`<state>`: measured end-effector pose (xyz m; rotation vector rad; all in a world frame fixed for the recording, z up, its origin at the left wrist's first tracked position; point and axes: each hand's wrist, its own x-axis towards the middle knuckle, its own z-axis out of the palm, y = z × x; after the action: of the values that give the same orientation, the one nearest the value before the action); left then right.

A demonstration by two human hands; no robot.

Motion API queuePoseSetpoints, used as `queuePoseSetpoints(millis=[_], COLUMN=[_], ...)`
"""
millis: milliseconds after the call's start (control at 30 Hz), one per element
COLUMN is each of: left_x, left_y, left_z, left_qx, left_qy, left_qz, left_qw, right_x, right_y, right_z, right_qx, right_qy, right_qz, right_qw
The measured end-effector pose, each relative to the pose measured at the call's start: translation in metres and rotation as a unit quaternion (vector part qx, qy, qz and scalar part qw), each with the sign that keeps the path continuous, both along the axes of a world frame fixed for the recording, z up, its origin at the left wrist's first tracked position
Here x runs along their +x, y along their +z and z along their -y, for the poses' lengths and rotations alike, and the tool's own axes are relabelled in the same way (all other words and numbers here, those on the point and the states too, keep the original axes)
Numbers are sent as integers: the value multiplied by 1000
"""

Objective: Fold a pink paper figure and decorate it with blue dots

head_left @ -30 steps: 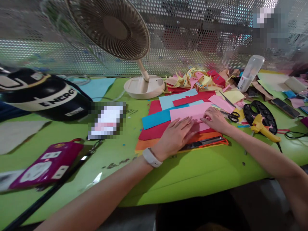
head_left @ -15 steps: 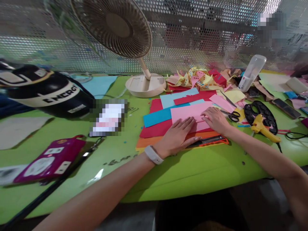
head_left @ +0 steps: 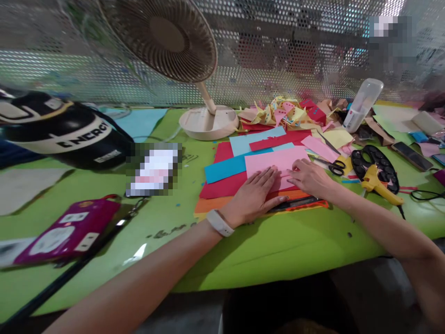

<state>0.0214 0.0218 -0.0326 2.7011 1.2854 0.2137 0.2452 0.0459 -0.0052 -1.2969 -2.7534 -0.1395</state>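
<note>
Mesh of perforated grey metal (head_left: 264, 60) stands across the whole back of the room, with blurred shapes beyond it. Before it stretches a glossy green table (head_left: 208, 264), dark at the floor below its near edge. On the table a round beige fan (head_left: 168, 35) on a pale base leans toward the left side, and a bulky black container with a cream lettered band (head_left: 62, 132) lies tilted at the far left. Behind the work sits a tangled heap of yellow, pink and red paper scraps (head_left: 285, 111).

Flat red sheets (head_left: 222, 188) lie near the middle, and on top of them, under both hands, is the pale pink paper sheet (head_left: 259, 162). To the right rest a black palette-shaped tray (head_left: 384, 164) and a yellow glue gun (head_left: 377, 185).

The left hand (head_left: 252, 197) is spread flat, its four fingers straight and close together on the pink sheet, its thumb held wide, near an orange-and-black cutter (head_left: 302, 202). The right hand (head_left: 309, 178) curls narrowly, fingertips bent down to the sheet's right part; I cannot tell from here whether they pinch it or only press.
</note>
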Motion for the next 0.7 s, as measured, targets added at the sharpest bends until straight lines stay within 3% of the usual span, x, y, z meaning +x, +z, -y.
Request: queuePoseSetpoints(millis=[400, 700], left_x=[-1, -2], left_y=[0, 0], left_z=[-2, -2], left_qx=[2, -8], left_qy=[-2, -7], left_qz=[6, 5], left_qw=[1000, 1000], right_x=[4, 16], right_y=[4, 5], right_z=[0, -13], right_qx=[10, -52], right_qy=[27, 22], right_qz=[22, -89], right_qw=[999, 994])
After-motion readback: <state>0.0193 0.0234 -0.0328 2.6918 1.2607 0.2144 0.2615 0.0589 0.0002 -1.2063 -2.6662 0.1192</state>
